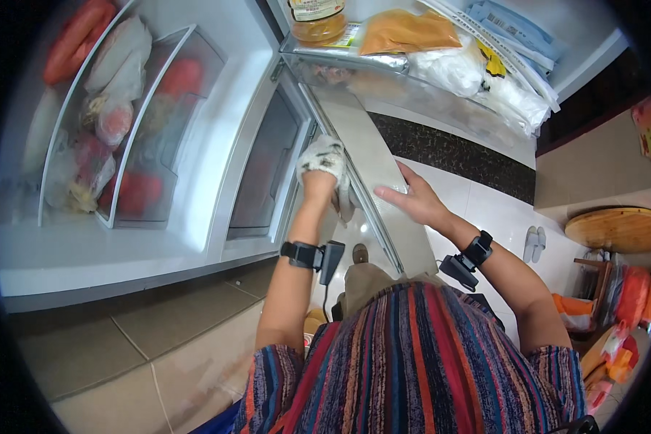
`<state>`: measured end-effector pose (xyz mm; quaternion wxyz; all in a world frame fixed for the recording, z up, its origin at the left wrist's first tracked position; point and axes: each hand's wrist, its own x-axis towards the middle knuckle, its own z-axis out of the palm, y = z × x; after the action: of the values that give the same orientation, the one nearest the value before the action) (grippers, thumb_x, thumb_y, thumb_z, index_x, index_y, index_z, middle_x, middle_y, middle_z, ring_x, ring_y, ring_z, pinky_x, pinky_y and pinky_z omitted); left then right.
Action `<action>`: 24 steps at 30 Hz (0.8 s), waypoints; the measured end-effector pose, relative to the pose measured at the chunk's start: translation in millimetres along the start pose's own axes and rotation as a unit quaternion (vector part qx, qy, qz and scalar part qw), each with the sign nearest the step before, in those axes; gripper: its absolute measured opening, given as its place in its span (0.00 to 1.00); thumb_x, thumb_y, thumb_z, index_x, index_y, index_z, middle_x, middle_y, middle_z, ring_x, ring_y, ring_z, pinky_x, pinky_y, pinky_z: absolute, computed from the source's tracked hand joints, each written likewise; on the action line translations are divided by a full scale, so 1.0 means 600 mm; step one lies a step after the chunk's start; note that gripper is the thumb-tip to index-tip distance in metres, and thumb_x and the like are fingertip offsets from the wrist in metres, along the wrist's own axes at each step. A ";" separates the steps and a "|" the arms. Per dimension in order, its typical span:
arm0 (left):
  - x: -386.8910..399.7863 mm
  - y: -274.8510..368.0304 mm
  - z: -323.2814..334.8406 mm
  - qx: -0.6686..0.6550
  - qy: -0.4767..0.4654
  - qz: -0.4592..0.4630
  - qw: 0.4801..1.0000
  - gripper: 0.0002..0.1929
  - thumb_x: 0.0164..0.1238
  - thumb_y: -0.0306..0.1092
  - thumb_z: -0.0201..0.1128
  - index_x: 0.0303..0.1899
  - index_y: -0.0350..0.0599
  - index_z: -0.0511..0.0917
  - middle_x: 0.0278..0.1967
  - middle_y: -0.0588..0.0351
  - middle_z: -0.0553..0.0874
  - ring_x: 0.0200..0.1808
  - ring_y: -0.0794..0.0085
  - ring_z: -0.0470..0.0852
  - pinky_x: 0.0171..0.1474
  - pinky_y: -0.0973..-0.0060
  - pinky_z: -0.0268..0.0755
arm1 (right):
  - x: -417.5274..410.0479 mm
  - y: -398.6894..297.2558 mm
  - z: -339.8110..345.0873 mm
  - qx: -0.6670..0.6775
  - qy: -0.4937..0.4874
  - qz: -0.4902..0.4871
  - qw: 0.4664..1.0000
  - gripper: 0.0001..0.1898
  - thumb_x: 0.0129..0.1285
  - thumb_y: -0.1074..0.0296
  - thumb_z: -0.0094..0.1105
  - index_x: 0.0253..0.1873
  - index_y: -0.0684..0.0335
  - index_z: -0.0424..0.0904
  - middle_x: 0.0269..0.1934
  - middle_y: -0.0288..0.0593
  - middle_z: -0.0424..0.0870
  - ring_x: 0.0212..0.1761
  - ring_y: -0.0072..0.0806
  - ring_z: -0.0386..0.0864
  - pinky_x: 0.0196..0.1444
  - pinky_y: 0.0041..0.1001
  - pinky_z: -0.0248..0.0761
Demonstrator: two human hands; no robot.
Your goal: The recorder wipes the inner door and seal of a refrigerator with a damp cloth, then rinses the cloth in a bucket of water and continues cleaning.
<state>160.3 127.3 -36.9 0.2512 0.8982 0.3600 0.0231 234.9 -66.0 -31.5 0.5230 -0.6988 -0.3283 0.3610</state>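
A white cloth with dark marks covers my left hand, which is at the inner edge of a lower refrigerator door; its fingers are hidden. My right hand rests against the outer face of that same door, thumb and fingers apart on its edge. Left of the door is the lower compartment with a translucent drawer front. Above it the upper compartment stands open, with bagged food behind translucent bins.
An open upper door shelf holds a jar, an orange-brown packet and white plastic bags. Slippers lie on the tiled floor at right, near a round wooden board and a rack with bags.
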 end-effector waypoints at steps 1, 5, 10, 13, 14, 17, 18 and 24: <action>0.011 0.004 -0.015 0.031 -0.040 0.009 0.999 0.16 0.66 0.38 0.48 0.45 0.41 0.79 0.49 0.48 0.81 0.49 0.57 0.79 0.52 0.71 0.71 | -0.001 -0.005 -0.001 -0.001 0.001 0.006 1.000 0.40 0.56 0.49 0.65 0.66 0.71 0.62 0.59 0.57 0.74 0.62 0.40 0.71 0.64 0.30 0.61; 0.016 -0.031 -0.014 -0.284 -0.092 -0.033 0.954 0.14 0.67 0.37 0.52 0.46 0.41 0.79 0.41 0.50 0.84 0.41 0.63 0.83 0.42 0.69 0.74 | 0.001 -0.006 0.001 -0.032 0.002 -0.005 0.999 0.41 0.55 0.47 0.65 0.66 0.71 0.62 0.59 0.58 0.74 0.62 0.43 0.72 0.64 0.31 0.61; 0.013 -0.016 -0.033 -0.435 -0.202 -0.129 0.868 0.13 0.63 0.37 0.58 0.45 0.39 0.78 0.39 0.51 0.84 0.38 0.65 0.82 0.41 0.67 0.76 | 0.003 0.001 -0.005 -0.061 0.007 0.011 0.998 0.42 0.55 0.45 0.65 0.66 0.71 0.62 0.59 0.59 0.73 0.61 0.44 0.72 0.63 0.32 0.62; 0.003 -0.001 -0.036 -0.427 -0.198 -0.141 0.871 0.13 0.63 0.36 0.58 0.45 0.40 0.78 0.38 0.52 0.84 0.37 0.65 0.83 0.41 0.66 0.77 | 0.004 0.010 -0.006 -0.046 0.008 0.005 0.999 0.43 0.54 0.44 0.65 0.66 0.71 0.62 0.58 0.59 0.74 0.61 0.44 0.72 0.63 0.32 0.63; 0.002 -0.002 -0.031 -0.429 -0.208 -0.156 0.865 0.13 0.63 0.36 0.58 0.46 0.40 0.78 0.38 0.53 0.84 0.37 0.65 0.83 0.42 0.66 0.77 | 0.004 0.013 -0.007 -0.039 0.010 0.002 0.999 0.43 0.54 0.44 0.65 0.66 0.71 0.62 0.58 0.59 0.74 0.60 0.44 0.72 0.63 0.32 0.63; -0.014 -0.015 -0.016 -0.465 -0.220 -0.184 0.837 0.12 0.64 0.35 0.57 0.45 0.41 0.78 0.37 0.53 0.83 0.37 0.66 0.83 0.41 0.68 0.77 | 0.001 0.000 0.001 -0.057 0.019 0.008 0.998 0.43 0.54 0.43 0.65 0.66 0.71 0.62 0.58 0.59 0.74 0.60 0.44 0.73 0.62 0.32 0.64; -0.025 -0.008 -0.010 -0.497 -0.219 -0.179 0.821 0.11 0.65 0.35 0.56 0.44 0.41 0.77 0.37 0.54 0.83 0.36 0.67 0.82 0.40 0.68 0.77 | 0.002 0.004 -0.002 -0.058 0.015 0.010 0.998 0.42 0.55 0.45 0.64 0.66 0.71 0.62 0.58 0.57 0.74 0.60 0.42 0.72 0.63 0.31 0.63; -0.112 0.038 -0.015 -0.514 -0.195 -0.178 0.816 0.11 0.66 0.35 0.55 0.44 0.41 0.77 0.36 0.54 0.82 0.35 0.69 0.81 0.36 0.69 0.76 | 0.007 0.013 -0.005 -0.072 0.013 -0.001 0.997 0.42 0.56 0.45 0.64 0.66 0.72 0.62 0.58 0.57 0.74 0.60 0.40 0.73 0.63 0.31 0.63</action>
<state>122.9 72.9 -9.2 0.7414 0.5437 0.3930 -0.0163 240.0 -65.8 -39.2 0.4754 -0.7392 -0.3474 0.3271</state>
